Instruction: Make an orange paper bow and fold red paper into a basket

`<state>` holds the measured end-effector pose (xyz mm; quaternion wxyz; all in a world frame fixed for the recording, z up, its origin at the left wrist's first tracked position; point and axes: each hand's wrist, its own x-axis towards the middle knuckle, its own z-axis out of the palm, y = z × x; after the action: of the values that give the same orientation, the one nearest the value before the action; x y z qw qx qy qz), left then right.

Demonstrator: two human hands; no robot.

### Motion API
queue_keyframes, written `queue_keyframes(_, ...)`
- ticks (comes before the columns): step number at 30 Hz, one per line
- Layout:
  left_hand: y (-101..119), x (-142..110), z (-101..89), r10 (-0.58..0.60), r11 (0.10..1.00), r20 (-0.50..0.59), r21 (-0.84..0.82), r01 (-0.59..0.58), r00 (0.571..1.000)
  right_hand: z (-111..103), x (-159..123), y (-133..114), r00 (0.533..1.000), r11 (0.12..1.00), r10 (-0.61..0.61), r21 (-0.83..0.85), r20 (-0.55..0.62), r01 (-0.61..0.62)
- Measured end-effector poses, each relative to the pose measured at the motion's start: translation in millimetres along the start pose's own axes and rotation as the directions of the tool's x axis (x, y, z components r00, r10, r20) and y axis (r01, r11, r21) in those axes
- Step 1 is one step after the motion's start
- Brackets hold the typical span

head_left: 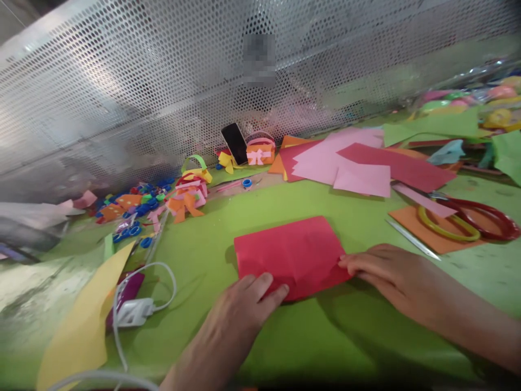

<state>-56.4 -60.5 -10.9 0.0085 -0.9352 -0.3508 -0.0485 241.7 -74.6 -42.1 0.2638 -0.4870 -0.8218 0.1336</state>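
A folded sheet of red paper lies in front of me on the green tabletop, with a faint crease down its middle. My left hand rests on its near left edge, fingers bent and the thumb close to the edge. At the right corner, my right hand pinches the paper between thumb and fingers. Beyond my right hand are scissors with yellow and red handles and a thin pointed metal tool, next to an orange sheet.
Pink sheets and a red strip overlap at the back. A small orange paper basket stands beside a phone by the perforated metal panel. To the left lie a white charger with its cable and yellow paper.
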Motion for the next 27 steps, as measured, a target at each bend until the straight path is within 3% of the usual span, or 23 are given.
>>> queue_keyframes(3, 2, 8, -0.1, -0.212, 0.966, 0.054, -0.137, 0.218, 0.976, -3, 0, -2, 0.998, 0.997, 0.068, 0.046, -0.004, -0.068)
queue_keyframes(6, 1, 11, 0.5, -0.289, 0.936, 0.063, -0.191, 0.296, 0.955, -1, -3, -2, 0.995, 0.992, 0.098, 0.076, -0.022, -0.096)
queue_keyframes(13, 7, 6, -6.4, -0.010, 1.000, -0.010, -0.026, 0.009, 1.000, 2, -4, -3, 0.997, 0.997, 0.066, 0.053, -0.040, -0.064)
queue_keyframes(18, 15, 12, -2.8, 0.002, 0.997, -0.056, 0.075, 0.002, 0.998, 1, -3, -3, 0.996, 0.997, 0.061, 0.052, -0.065, -0.058)
queue_keyframes(23, 16, 14, -2.5, 0.117, 0.985, -0.192, 0.147, -0.089, 0.974, 3, -4, -2, 0.997, 0.999, -0.046, -0.018, -0.065, 0.045)
queue_keyframes(27, 20, 14, -9.2, 0.139, 0.982, -0.129, 0.146, -0.120, 0.982, 8, -7, 1, 0.986, 0.973, -0.166, -0.165, -0.024, 0.160)
